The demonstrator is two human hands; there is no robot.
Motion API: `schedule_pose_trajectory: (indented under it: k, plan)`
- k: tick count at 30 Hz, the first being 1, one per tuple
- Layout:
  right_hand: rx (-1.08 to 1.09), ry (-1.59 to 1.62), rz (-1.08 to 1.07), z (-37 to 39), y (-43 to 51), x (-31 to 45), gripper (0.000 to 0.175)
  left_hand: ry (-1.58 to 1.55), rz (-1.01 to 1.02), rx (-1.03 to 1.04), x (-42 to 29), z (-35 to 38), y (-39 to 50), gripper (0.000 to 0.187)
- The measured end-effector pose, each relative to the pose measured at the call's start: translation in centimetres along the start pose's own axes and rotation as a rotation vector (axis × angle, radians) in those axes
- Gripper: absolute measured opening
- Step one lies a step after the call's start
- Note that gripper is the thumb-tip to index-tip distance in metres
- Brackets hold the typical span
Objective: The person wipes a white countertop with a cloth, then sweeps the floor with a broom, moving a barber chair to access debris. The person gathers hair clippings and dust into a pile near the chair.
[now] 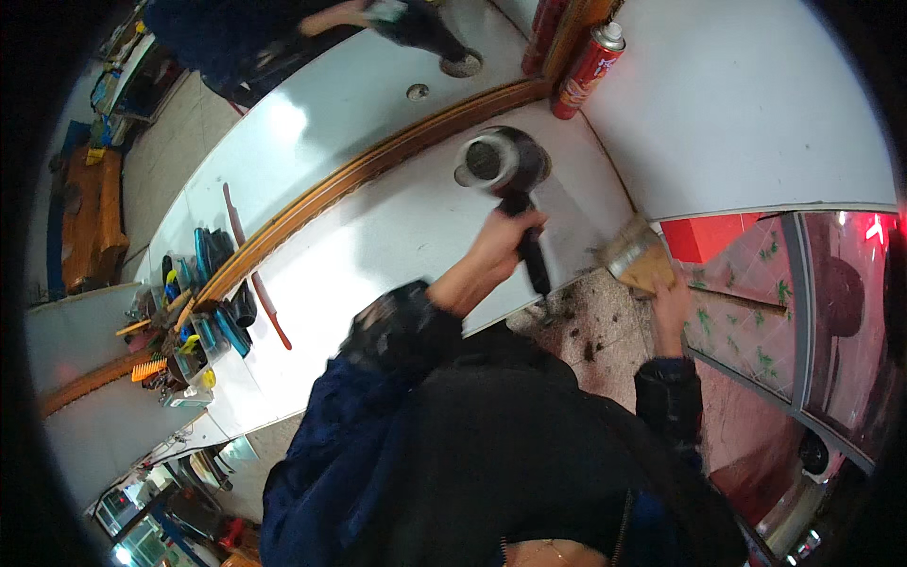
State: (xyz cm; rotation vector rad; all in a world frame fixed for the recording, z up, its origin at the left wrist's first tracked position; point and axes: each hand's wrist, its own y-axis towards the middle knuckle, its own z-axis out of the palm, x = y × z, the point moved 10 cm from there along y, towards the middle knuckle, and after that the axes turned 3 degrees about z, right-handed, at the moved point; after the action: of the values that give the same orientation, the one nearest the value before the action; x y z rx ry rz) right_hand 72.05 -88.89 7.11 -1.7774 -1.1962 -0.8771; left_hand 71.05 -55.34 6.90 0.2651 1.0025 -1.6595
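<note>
My left hand (492,248) grips the black handle of a hair dryer (521,159), held over the white counter (418,220). The dryer has a silvery ring around its round end and is slightly blurred. To the right, my right hand (669,308) holds a wide flat brush (648,266) by its pale wooden handle. Its bristles point up and left, close to the counter's right end, and motion blurs them. I cannot tell whether they touch it. Dark hair clippings (592,347) are scattered over the speckled floor below.
A wood-framed mirror (368,163) runs behind the counter. In its right corner stands a red aerosol can (588,71). Leftward lie a thin reddish comb-like tool (271,312) and a cluttered holder of hairdressing tools (212,337), with an orange comb (149,370). A glazed door (797,312) stands at right.
</note>
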Motion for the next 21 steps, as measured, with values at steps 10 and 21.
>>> schedule_pose_trajectory:
  k: [10,21]
  plan:
    - [0.971,-0.206,-1.134,39.7,-21.5,12.8,0.020,0.209,0.479,-0.304,-14.2,-9.8,-20.1,0.010]
    - [0.175,-0.512,-0.192,5.0,6.1,1.0,0.028,-0.014,0.210,-0.316,-9.3,-15.3,-16.5,0.017]
